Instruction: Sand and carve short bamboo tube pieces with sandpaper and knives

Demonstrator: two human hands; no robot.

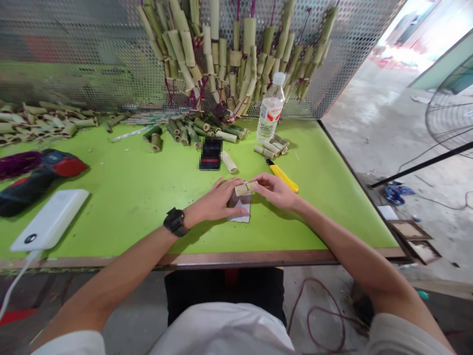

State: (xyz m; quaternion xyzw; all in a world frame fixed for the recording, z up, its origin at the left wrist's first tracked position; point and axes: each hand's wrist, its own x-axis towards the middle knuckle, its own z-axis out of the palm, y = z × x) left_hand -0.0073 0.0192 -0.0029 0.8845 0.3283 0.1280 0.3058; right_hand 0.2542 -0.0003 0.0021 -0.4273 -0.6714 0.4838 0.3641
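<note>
My right hand (275, 191) pinches one end of a short bamboo tube (244, 189) with a dark mark across its middle. Beneath the tube lies a small pale sheet (242, 216), its lower edge uneven. My left hand (218, 201), below a black wristwatch, rests on that sheet with fingers stretched and thumb apart. Its fingertips reach the tube's left end; whether they press on it I cannot tell. Just beyond my hands sit another pale bamboo tube (229, 162) and a phone (210, 154). A yellow utility knife (284, 177) is close to my right hand.
A water bottle (271, 109) stands at the back beside several cut bamboo pieces (271, 148). Bamboo strings hang on a perforated metal screen (111, 93). To the left are a cordless drill (44, 175), a white power bank (51, 219) and a bamboo pile (40, 121).
</note>
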